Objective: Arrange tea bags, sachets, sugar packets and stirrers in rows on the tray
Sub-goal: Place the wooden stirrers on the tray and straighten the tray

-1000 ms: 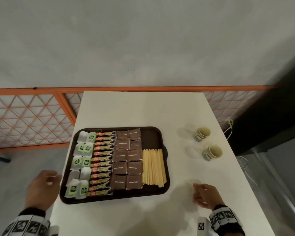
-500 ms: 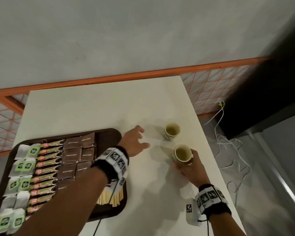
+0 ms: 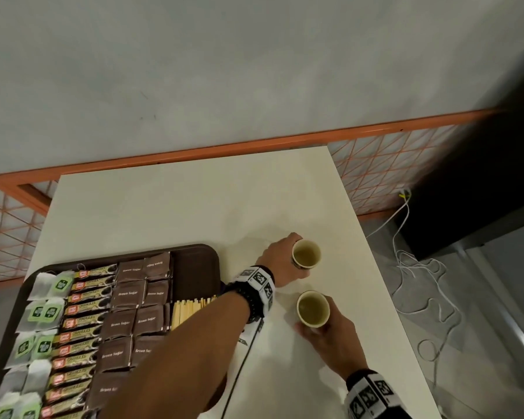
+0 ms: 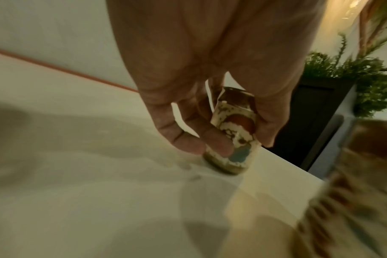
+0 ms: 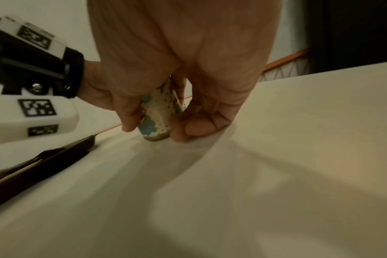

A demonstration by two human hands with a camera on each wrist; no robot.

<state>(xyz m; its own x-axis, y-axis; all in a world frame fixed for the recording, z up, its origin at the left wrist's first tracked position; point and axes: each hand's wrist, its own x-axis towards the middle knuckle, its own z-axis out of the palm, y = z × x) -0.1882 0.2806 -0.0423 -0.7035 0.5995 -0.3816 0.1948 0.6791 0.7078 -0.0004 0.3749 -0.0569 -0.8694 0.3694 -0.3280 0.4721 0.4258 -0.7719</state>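
A dark brown tray (image 3: 194, 258) lies at the table's left, filled with rows of tea bags (image 3: 44, 313), coffee sachets (image 3: 82, 323), brown sugar packets (image 3: 127, 294) and wooden stirrers (image 3: 185, 308); my left forearm crosses over its right part. My left hand (image 3: 280, 261) grips the far paper cup (image 3: 306, 255), whose patterned side shows in the left wrist view (image 4: 234, 132). My right hand (image 3: 330, 334) grips the near paper cup (image 3: 312, 308), seen in the right wrist view (image 5: 159, 113). Both cups stand on the white table (image 3: 170, 207).
An orange mesh fence (image 3: 384, 173) runs behind and beside the table. White cables (image 3: 418, 267) lie on the floor to the right. A plant in a dark pot (image 4: 351, 73) stands beyond the table's edge. The table's right edge is close to both cups.
My left hand has reached past the tray and closed around the far cup. My right hand has settled its grip on the near cup. The view has shifted right.
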